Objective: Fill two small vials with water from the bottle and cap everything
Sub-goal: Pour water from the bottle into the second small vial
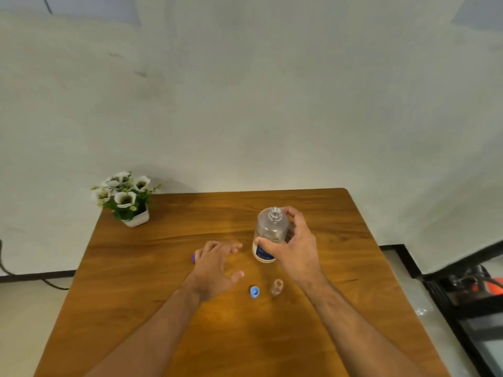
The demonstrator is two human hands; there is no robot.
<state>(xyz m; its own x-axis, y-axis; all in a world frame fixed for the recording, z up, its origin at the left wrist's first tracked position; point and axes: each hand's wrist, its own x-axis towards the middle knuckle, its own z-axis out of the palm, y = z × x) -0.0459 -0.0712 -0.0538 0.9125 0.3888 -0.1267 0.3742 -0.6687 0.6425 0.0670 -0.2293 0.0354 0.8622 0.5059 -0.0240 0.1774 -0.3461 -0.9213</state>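
You are working at a wooden table (163, 268), with a potted plant (126, 198) standing well apart from either grip, at the far left corner. Your right hand (295, 248) is wrapping thumb and fingers around the clear bottle (269, 235), which is standing upright with its neck open and no cap on it. Your left hand (215, 268) is hovering with fingers spread and holding nothing; just beyond its knuckles a small blue-purple object (193, 257) is peeking out, mostly hidden and too covered to identify. Nearer to you than the bottle grip, one small vial (276, 287) is standing uncapped, with a blue cap (254, 291) lying just beside it. Judging by this, the bottle is opened, pouring is not yet begun, and all capping is remaining. The second vial is not showing.
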